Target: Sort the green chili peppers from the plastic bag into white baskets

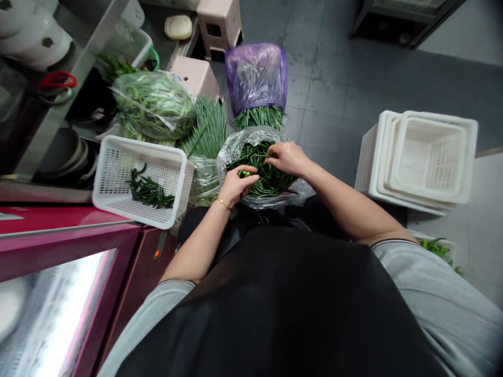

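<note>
Basket (179,183) at frame left; centre, peppers (271,182) lie beneath left hand (236,184), curled round some, and right hand (290,157), pinched, contents unclear.

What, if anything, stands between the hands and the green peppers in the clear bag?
Nothing visible: the clear bag gapes open, its plastic around the green peppers, with the left hand and right hand at them.

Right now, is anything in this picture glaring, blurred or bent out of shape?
In the head view, the bright panel at lower left is washed out; glints streak the purple bag; the right sleeve looks soft; the stacked baskets look skewed, perhaps by the lens.
</note>
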Action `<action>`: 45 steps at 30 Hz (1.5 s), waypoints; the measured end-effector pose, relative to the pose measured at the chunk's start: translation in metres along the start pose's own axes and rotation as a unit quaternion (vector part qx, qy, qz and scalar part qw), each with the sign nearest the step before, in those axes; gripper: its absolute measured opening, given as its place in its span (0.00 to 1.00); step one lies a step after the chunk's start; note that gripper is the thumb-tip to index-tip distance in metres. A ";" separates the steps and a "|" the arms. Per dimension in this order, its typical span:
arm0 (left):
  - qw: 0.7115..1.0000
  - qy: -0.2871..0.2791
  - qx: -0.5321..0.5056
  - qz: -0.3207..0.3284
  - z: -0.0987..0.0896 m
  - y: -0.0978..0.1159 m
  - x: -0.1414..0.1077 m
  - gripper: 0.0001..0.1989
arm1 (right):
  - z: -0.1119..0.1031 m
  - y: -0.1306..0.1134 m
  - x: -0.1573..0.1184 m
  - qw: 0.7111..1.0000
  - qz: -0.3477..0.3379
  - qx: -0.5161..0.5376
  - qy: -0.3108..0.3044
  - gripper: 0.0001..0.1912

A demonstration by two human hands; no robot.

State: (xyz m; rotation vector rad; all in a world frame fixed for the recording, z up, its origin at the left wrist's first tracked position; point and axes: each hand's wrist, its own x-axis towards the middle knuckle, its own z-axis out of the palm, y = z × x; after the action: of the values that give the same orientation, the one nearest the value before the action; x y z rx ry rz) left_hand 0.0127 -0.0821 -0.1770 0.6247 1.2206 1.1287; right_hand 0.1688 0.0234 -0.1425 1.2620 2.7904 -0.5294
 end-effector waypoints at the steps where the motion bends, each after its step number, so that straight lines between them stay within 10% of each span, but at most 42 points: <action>1: 1.000 0.012 0.018 0.019 0.006 0.000 0.006 0.19 | -0.007 0.001 0.000 0.999 -0.014 0.036 0.017 0.15; 11: 0.994 0.068 -0.065 0.054 0.011 0.003 0.024 0.21 | 0.023 -0.007 -0.025 0.977 -0.034 0.210 -0.024 0.18; 19: 0.993 -0.070 -0.080 -0.043 0.012 0.023 0.017 0.16 | -0.037 -0.018 -0.041 0.929 -0.276 0.210 -0.133 0.27; 25: 0.995 0.028 -0.098 -0.016 -0.008 0.022 0.015 0.15 | 0.012 0.008 -0.036 0.982 -0.128 -0.056 -0.125 0.18; 30: 0.986 -0.020 0.161 0.037 0.001 0.017 0.012 0.11 | 0.033 0.017 -0.020 0.960 -0.162 -0.170 -0.150 0.18; 37: 0.842 -0.001 0.522 0.135 0.020 0.014 0.036 0.14 | 0.003 0.003 -0.019 0.985 -0.095 -0.136 -0.044 0.21; 42: 0.897 0.094 0.404 0.151 0.013 0.011 0.038 0.07 | 0.009 -0.019 -0.016 0.996 -0.005 -0.093 0.009 0.20; 45: 0.934 0.038 0.316 0.161 0.000 0.020 0.032 0.07 | 0.003 -0.015 -0.014 0.994 -0.079 -0.068 -0.018 0.19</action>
State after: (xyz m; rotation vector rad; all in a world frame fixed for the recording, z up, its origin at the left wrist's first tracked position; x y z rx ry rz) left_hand 0.0043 -0.0459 -0.1722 1.3169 1.5999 1.0207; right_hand 0.1666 0.0033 -0.1387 1.0021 2.8566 -0.3572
